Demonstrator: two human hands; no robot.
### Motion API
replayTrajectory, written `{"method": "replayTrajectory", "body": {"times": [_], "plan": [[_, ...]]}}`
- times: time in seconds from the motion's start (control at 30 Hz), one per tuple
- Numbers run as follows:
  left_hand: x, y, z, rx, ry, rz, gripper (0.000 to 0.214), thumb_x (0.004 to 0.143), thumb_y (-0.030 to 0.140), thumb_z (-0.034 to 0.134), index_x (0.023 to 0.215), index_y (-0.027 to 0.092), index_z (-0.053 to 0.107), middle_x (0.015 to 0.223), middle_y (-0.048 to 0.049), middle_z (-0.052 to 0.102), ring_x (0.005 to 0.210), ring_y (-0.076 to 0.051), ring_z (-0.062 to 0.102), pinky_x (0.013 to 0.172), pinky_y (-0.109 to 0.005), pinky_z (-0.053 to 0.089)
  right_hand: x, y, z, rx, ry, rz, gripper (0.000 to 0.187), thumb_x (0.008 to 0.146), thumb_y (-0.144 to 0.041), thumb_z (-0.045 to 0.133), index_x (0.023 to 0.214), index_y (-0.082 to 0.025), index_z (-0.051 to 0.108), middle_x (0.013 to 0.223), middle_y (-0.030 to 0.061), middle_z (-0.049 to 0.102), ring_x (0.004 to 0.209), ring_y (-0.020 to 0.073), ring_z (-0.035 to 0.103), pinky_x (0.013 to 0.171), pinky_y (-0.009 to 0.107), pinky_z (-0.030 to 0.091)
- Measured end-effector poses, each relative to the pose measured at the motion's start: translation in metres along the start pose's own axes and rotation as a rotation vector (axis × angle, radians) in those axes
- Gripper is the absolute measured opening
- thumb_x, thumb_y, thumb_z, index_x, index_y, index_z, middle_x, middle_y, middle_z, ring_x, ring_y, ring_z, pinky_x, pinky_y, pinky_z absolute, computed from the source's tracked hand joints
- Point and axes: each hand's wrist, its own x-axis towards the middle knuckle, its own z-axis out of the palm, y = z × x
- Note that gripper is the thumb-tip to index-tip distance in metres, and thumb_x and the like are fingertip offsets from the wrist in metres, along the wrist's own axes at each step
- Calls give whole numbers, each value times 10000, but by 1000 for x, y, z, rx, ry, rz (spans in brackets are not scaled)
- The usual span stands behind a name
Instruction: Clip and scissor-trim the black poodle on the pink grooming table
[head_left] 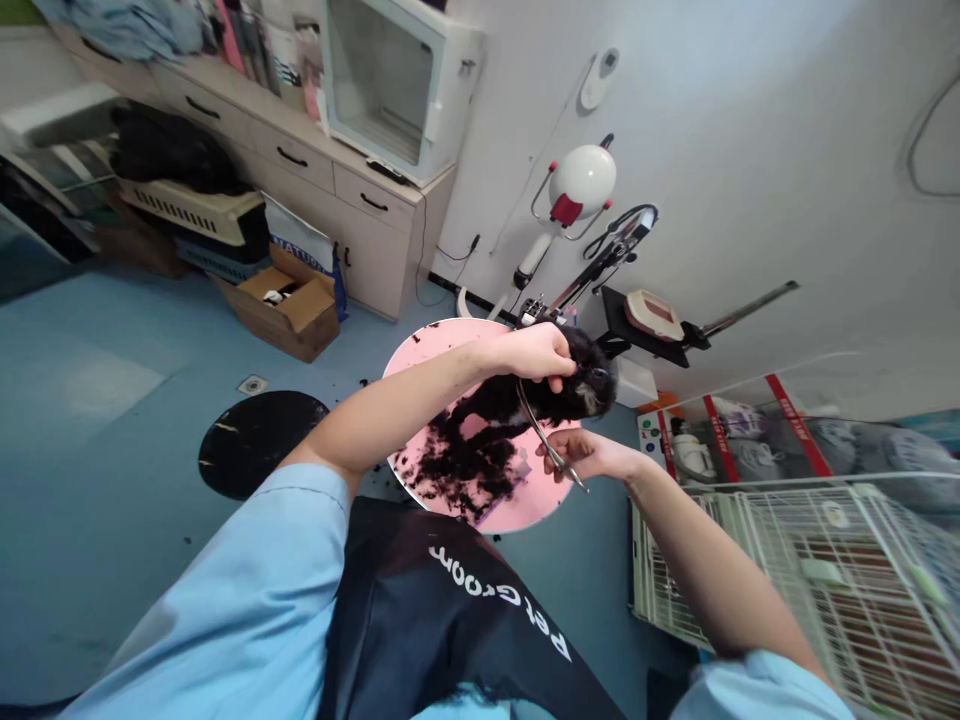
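A black dog (589,375) is on a round pink grooming table (540,500), its head toward the right edge. My left hand (534,355) reaches across its neck, fingers closed on the dog beside the face; exactly which part they grip is hidden. In my right hand (581,453) is a pair of long metal scissors (538,428), the blades pointing up and left against the black coat, close below my left hand. Cut black hair (457,465) lies heaped and scattered over the table's near left part.
Behind the table, a white dryer head (583,180) hangs on an arm by the wall. Wire cages (780,560) stand at the right. To the left are a black round stool top (259,440), an opened cardboard box (292,310) and drawer cabinets (300,180).
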Motion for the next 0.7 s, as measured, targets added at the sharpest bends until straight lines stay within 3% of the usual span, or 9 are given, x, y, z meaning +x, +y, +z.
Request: {"method": "replayTrajectory", "body": {"times": [0.27,0.43,0.6,0.7], "plan": [[-2,-21,-12,-60,32,12,206,762,181,548,559,150,539,597,-26,671,402,-48,429,378,-176,301,-15,-6,7,-274,-1,96,350,641,-170,697,986,-140,643,851,16,689,707,128,634,621,224,500],[-10,-30,-24,-64,54,10,208,757,187,558,554,141,563,528,-12,622,384,-40,395,369,-175,254,-28,-34,-7,-358,-59,108,411,635,-187,680,1041,-130,645,885,23,678,747,143,620,644,234,499],[-18,-28,-26,-94,66,-12,214,748,170,547,537,137,553,540,-16,628,390,-37,387,376,-177,239,-28,-60,-11,-420,-99,128,205,656,-158,628,858,-133,644,733,-17,626,651,110,562,571,205,444],[-19,-26,-27,-85,85,-31,209,737,157,551,529,131,562,520,-18,618,388,-42,386,376,-185,226,-27,-69,-12,-429,-123,160,254,647,-159,633,899,-133,642,743,-16,629,661,117,568,584,212,448]]}}
